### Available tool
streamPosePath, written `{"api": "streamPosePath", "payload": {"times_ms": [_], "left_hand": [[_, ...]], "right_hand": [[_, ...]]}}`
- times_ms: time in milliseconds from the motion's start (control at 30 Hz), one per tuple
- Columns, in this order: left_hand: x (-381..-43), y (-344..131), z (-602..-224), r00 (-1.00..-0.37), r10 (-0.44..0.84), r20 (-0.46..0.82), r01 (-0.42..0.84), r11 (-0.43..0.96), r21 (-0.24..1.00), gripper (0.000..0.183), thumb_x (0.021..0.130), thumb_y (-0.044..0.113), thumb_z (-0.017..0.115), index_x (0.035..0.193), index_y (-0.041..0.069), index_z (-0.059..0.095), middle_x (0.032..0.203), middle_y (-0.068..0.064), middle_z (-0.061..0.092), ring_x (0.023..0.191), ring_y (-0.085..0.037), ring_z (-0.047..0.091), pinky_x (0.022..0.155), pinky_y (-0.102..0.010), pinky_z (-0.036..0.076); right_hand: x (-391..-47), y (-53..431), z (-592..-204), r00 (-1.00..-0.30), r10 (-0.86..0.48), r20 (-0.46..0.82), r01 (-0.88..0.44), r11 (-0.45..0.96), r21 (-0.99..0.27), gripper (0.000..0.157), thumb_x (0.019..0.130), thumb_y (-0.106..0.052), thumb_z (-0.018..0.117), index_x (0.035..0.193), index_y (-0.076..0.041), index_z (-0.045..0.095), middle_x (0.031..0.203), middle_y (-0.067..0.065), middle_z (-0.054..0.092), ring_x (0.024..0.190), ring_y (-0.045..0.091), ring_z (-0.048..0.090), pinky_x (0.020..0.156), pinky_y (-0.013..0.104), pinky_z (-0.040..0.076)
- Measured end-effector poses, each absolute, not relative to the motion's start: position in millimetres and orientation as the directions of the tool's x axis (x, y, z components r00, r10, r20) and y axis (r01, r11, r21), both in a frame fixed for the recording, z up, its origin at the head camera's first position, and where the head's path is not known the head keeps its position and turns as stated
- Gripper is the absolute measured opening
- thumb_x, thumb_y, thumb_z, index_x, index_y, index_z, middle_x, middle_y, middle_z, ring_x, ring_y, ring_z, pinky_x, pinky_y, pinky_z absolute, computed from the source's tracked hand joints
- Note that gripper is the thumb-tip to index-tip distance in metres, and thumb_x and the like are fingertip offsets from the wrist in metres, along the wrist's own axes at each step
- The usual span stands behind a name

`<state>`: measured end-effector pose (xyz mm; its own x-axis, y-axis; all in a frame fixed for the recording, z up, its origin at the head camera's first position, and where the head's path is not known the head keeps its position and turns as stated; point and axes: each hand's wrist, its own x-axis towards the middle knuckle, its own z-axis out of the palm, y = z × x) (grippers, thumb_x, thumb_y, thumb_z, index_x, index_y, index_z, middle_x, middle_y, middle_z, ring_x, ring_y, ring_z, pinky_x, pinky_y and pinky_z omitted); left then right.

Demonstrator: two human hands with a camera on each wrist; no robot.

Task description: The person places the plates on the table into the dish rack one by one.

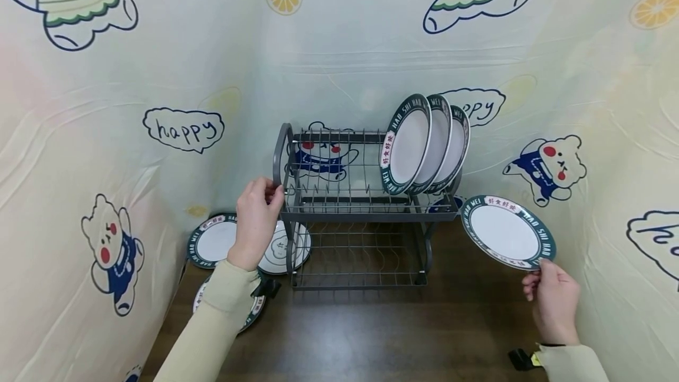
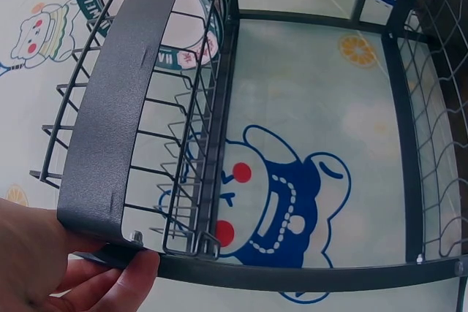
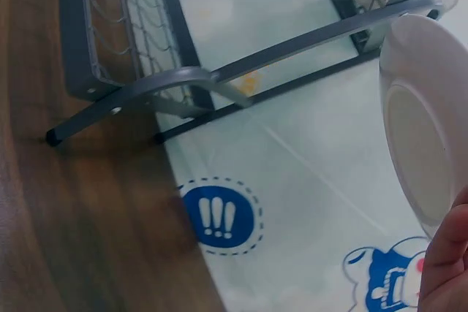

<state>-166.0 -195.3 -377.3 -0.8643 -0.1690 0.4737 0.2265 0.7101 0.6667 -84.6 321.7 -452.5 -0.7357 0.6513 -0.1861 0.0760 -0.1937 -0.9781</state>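
Observation:
A two-tier dark grey dish rack stands on the wooden table. My left hand grips the left end of its upper tier; in the left wrist view thumb and fingers close round the frame's corner. Out to the right of the rack, my right hand pinches the near rim of a white plate with a green lettered border. That plate is tilted in the air, its white underside showing in the right wrist view. Three similar plates lean upright at the upper tier's right end.
On the table left of the rack lie more plates: a green-rimmed one, a white one with a drawn face, and another partly behind my left forearm. A printed cloth hangs behind and at both sides. The lower tier holds nothing.

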Motion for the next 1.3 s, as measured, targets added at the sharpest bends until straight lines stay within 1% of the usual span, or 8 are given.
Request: {"api": "streamPosePath", "payload": {"times_ms": [267,467,600,733,1033,1200,1300], "left_hand": [[-166,-195,-378,-0.864,-0.167,0.475,0.225,0.716,0.66,0.014,0.103,0.008,0.062,0.102,-0.006,0.064,0.097,-0.02,0.064,0.085,-0.034,0.066,0.07,-0.047,0.059],[-167,-195,-377,-0.865,-0.168,0.473,0.223,0.716,0.661,0.014,0.103,0.008,0.063,0.101,-0.006,0.064,0.097,-0.02,0.064,0.086,-0.034,0.066,0.071,-0.047,0.06],[-167,-195,-378,-0.861,-0.167,0.481,0.229,0.717,0.658,0.014,0.103,0.008,0.063,0.101,-0.006,0.064,0.097,-0.02,0.064,0.085,-0.033,0.066,0.07,-0.046,0.06],[-168,-195,-378,-0.859,-0.166,0.485,0.234,0.715,0.659,0.014,0.102,0.008,0.064,0.1,-0.006,0.064,0.096,-0.02,0.064,0.085,-0.034,0.066,0.07,-0.047,0.06],[-167,-194,-376,-0.853,-0.167,0.494,0.24,0.715,0.657,0.014,0.102,0.007,0.064,0.1,-0.007,0.064,0.096,-0.021,0.063,0.084,-0.034,0.065,0.07,-0.047,0.06],[-167,-194,-377,-0.855,-0.166,0.491,0.238,0.715,0.657,0.014,0.102,0.007,0.064,0.1,-0.007,0.064,0.097,-0.021,0.063,0.085,-0.034,0.065,0.07,-0.047,0.06],[-167,-194,-378,-0.86,-0.17,0.481,0.23,0.712,0.663,0.013,0.102,0.006,0.063,0.101,-0.007,0.064,0.097,-0.021,0.063,0.085,-0.034,0.065,0.07,-0.048,0.06]], "right_hand": [[-79,318,-431,-0.745,0.654,-0.133,-0.007,-0.208,-0.978,0.049,0.107,-0.017,0.049,0.062,-0.001,0.061,0.048,0.004,0.058,0.033,0.013,0.047,0.033,0.022,0.037],[-75,316,-417,-0.749,0.654,-0.106,-0.07,-0.236,-0.969,0.052,0.107,-0.014,0.047,0.06,0.003,0.059,0.046,0.006,0.056,0.031,0.014,0.045,0.031,0.022,0.033],[-72,313,-409,-0.763,0.641,-0.077,-0.119,-0.258,-0.959,0.051,0.107,-0.012,0.047,0.059,0.003,0.059,0.045,0.007,0.055,0.031,0.013,0.045,0.032,0.021,0.033],[-69,310,-401,-0.769,0.638,-0.042,-0.168,-0.265,-0.949,0.049,0.106,-0.008,0.046,0.061,0.002,0.061,0.045,0.007,0.055,0.032,0.013,0.045,0.031,0.021,0.032],[-63,306,-382,-0.788,0.616,-0.016,-0.214,-0.297,-0.931,0.048,0.107,-0.008,0.045,0.063,0.003,0.062,0.046,0.007,0.053,0.032,0.014,0.043,0.031,0.022,0.029],[-57,303,-372,-0.792,0.61,0.014,-0.251,-0.304,-0.919,0.047,0.107,-0.007,0.046,0.065,0.005,0.065,0.046,0.008,0.052,0.032,0.014,0.043,0.032,0.025,0.025],[-54,303,-366,-0.809,0.587,0.02,-0.257,-0.323,-0.911,0.046,0.107,-0.007,0.047,0.067,0.005,0.066,0.046,0.008,0.053,0.033,0.015,0.043,0.033,0.027,0.021]]}}
